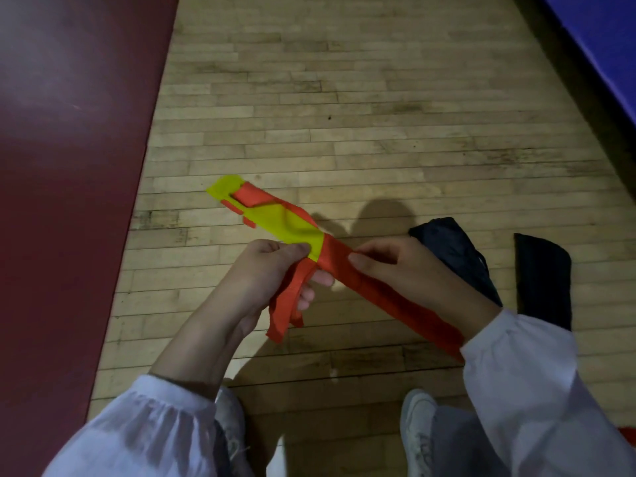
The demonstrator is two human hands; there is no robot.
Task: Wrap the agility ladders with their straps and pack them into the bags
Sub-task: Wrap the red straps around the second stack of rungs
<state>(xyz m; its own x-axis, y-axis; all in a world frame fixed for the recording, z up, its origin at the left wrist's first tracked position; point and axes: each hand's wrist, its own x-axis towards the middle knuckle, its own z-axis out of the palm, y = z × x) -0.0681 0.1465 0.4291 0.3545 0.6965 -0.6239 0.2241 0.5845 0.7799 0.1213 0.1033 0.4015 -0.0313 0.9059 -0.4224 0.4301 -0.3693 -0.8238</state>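
Wrapping is looking well under way but not finished: the agility ladder (275, 220), folded into one long flat bundle of yellow rungs, is hanging in the air between both grips, and an orange strap (335, 258) is already circling its middle. The left grip (272, 270) is curling round the bundle from beneath, thumb on the yellow face, with the strap's loose ends trailing down between its fingers. The right grip (395, 266) is pinching the wound band just beside it, thumb lying on top. Judging by those free tails, the strap is still needing tucking or tying, and bagging is not yet beginning. Two dark bags are lying on the wooden floor (344, 115) to the right of the right grip, apart from the ladder: the nearer bag (451, 249) crumpled, the farther bag (543, 280) flat, their mouths not showing clearly. A dark red mat (69, 166) is running along left of the left grip, a blue mat (602, 46) is edging the far right, and pale shoes (416, 428) are showing below. Dangling tails are likely getting in the way, and limp bags are probably needing one free grip.
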